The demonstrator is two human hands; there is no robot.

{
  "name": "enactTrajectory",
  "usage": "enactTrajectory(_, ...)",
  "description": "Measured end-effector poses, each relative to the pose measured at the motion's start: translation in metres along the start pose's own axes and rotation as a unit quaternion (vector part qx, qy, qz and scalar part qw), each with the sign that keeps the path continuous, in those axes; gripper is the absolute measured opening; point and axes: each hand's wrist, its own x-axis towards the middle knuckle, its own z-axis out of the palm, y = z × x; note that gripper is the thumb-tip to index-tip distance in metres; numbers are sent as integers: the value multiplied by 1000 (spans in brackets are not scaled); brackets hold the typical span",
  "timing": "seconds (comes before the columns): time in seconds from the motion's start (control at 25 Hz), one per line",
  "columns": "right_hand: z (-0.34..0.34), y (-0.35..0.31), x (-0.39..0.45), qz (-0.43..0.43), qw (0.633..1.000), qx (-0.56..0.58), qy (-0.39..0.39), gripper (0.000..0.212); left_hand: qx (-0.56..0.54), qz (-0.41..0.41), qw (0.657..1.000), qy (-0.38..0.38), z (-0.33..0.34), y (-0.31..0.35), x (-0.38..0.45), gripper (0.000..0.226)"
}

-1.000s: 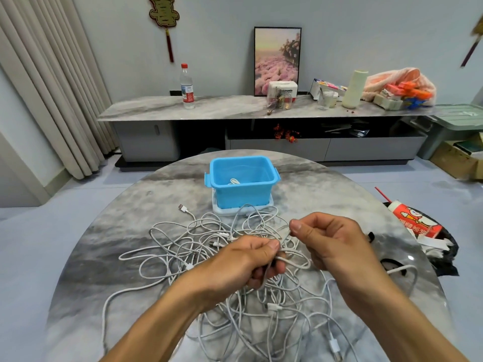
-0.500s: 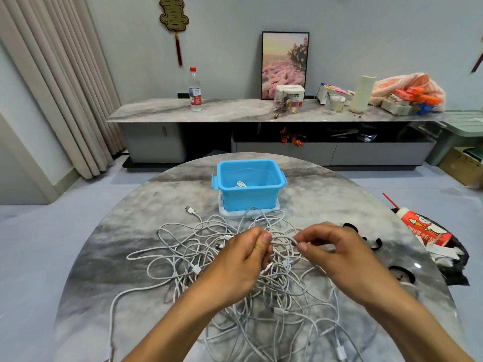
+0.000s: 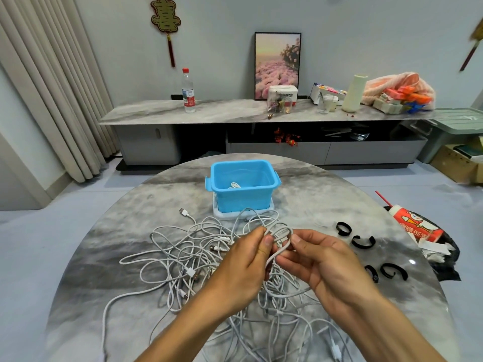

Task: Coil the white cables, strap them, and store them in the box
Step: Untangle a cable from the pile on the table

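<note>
A tangle of white cables [image 3: 198,257] sprawls over the round marble table [image 3: 109,246]. My left hand [image 3: 243,270] and my right hand [image 3: 321,262] meet above the pile, both pinching a small loop of one white cable [image 3: 281,237] between thumb and fingers. Behind the pile stands the open blue box [image 3: 243,186] on its white lid, with a coiled white cable [image 3: 235,185] inside. Several black straps [image 3: 363,241] lie on the table to the right of my hands.
A red and white snack bag [image 3: 415,228] on black plastic sits at the table's right edge. Beyond the table runs a low marble cabinet [image 3: 235,112] with a water bottle [image 3: 188,91], a framed picture and clutter.
My hands have come closer together and risen a little, drawing the cable into a small loop between them. The view has tilted up slightly.
</note>
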Motion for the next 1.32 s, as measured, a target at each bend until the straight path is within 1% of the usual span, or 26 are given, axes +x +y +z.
enactTrajectory(0.04,2,2,-1,-13,1000,11,5,6,-14,-2,1000,-1,-1,0,0,30)
enactTrajectory(0.12,6,8,-2,-58,998,-4,13,6,-90,-31,995,-6,-4,-2,1,32)
enactTrajectory(0.2,9,13,-3,-119,990,-79,21,6,-181,-85,980,-16,-6,-2,1,30)
enactTrajectory(0.28,11,14,-5,-170,974,-151,20,6,-243,-139,959,-38,-4,0,0,28)
enactTrajectory(0.4,10,10,-3,-201,959,-202,11,8,-270,-180,945,-44,0,2,2,34)
enactTrajectory(0.52,7,8,-1,-203,959,-198,-2,7,-295,-194,935,-41,0,2,4,39)
enactTrajectory(0.6,7,10,0,-171,971,-168,-8,6,-295,-197,934,-28,-5,1,4,40)
enactTrajectory(0.68,9,15,2,-121,982,-146,-21,11,-275,-186,943,12,-9,-3,3,41)
enactTrajectory(0.72,11,17,2,-100,984,-143,-38,18,-253,-166,952,37,-10,-6,4,41)
enactTrajectory(0.8,14,20,3,-82,987,-115,-76,27,-162,-98,980,69,-10,-10,5,38)
enactTrajectory(0.88,13,17,4,-74,990,-85,-87,29,-86,-39,993,65,-4,-12,4,37)
enactTrajectory(0.96,9,16,6,-59,992,-78,-80,28,-42,-29,997,52,-1,-13,3,38)
enactTrajectory(1.0,6,15,6,-52,993,-69,-76,26,-46,-39,998,37,-1,-12,3,39)
enactTrajectory(1.04,4,14,7,-47,994,-50,-80,23,-86,-60,994,7,-1,-11,3,39)
enactTrajectory(1.08,4,11,7,-43,995,-28,-86,22,-171,-97,980,-35,-3,-11,3,38)
enactTrajectory(1.12,3,9,7,-40,995,-12,-94,21,-272,-142,948,-86,-5,-6,3,36)
enactTrajectory(1.16,2,5,6,-47,994,-16,-101,20,-360,-177,906,-133,-8,-1,3,35)
enactTrajectory(1.24,-2,-5,3,-80,987,-60,-128,21,-466,-198,840,-196,-10,5,3,34)
enactTrajectory(1.32,-7,-13,1,-109,979,-84,-152,26,-531,-208,785,-241,-11,12,1,31)
